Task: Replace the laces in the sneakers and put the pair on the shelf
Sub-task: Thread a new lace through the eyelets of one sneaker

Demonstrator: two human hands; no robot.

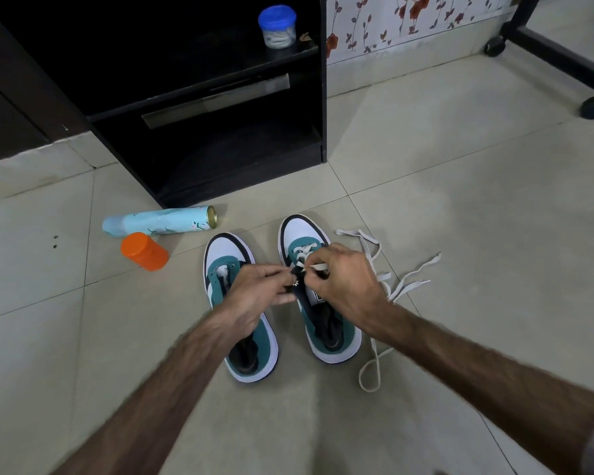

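Two hands (254, 293) (343, 279) at two sneakers (240, 313) (319, 303)

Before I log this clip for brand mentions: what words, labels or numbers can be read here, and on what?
None can be read.
Right sneaker, tongue patch: too small and blurred.
Blue spray can: floral print only, no legible text.
Orange container and blue-lidded jar: no lettering shows.

Dim, even indoor light, soft shadows on the floor (460, 200), wide-angle bending at edges, sharp focus.
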